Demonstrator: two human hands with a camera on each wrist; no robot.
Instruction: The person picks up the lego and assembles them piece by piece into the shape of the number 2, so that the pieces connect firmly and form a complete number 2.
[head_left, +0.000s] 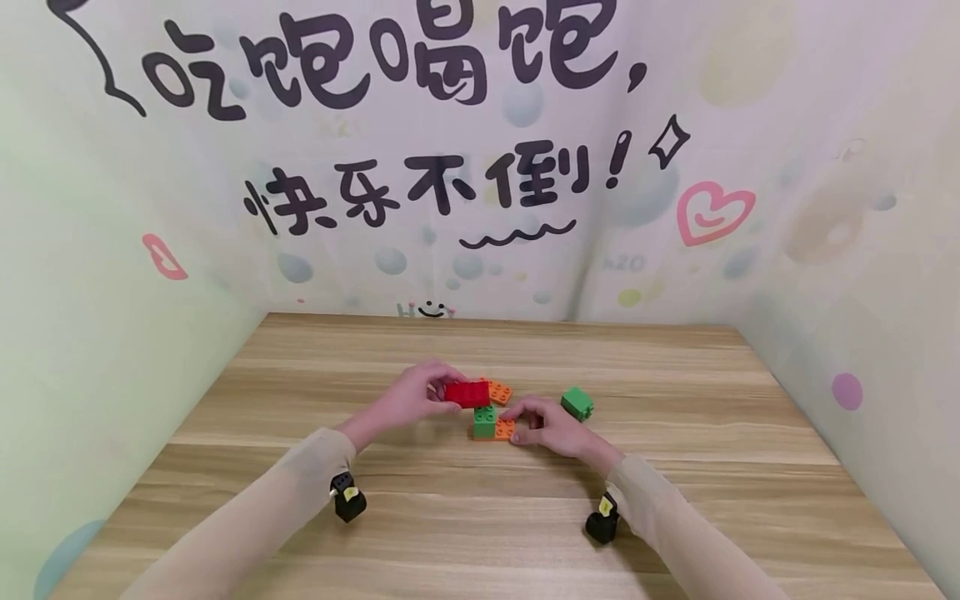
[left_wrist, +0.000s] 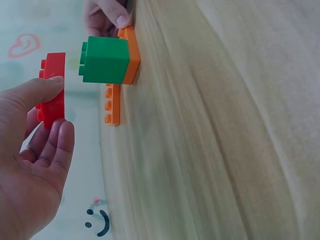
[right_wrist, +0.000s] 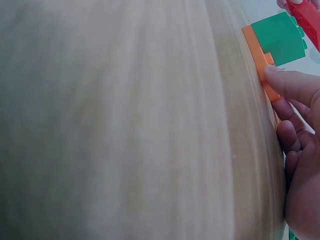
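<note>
My left hand (head_left: 415, 395) pinches a flat red toy building brick (head_left: 468, 394) between thumb and fingers, its studs facing up. The brick hangs above and a little behind a green brick (head_left: 483, 425), apart from it in the left wrist view. That green brick sits on the left end of a thin orange brick (head_left: 505, 429) on the table. At the orange brick's right end is my right hand (head_left: 557, 429), holding it with the thumb over the studded top and fingers behind. A second orange brick (head_left: 501, 391) lies behind, partly hidden by the red one.
Another green brick (head_left: 577, 403) lies on its side to the right, beyond my right hand. The wood-grain table (head_left: 480, 533) meets a printed cloth wall (head_left: 525, 283) at its back edge. Black wrist cameras (head_left: 349, 498) hang below both sleeves.
</note>
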